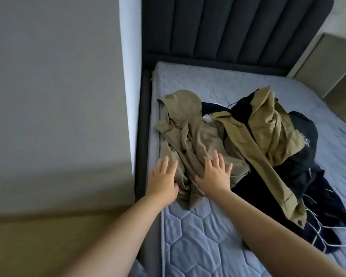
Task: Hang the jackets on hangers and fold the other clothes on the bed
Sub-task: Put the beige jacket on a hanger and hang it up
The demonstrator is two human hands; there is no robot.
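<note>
A crumpled khaki hooded jacket (188,136) lies on the left side of the blue quilted mattress (198,236), hood toward the headboard. My left hand (163,176) rests at its lower left edge with fingers spread and the thumb tucked against the cloth. My right hand (214,172) lies flat on the jacket with fingers apart. To the right is a heap: a second olive-tan jacket (268,136) draped over dark clothes (300,166), and a dark navy fringed garment (328,220) at the near right.
A dark padded headboard (238,27) stands at the far end, and a dark bed frame rail (143,126) runs along the left. A grey wall (58,96) is close on the left. A beige cabinet (332,66) stands at the far right.
</note>
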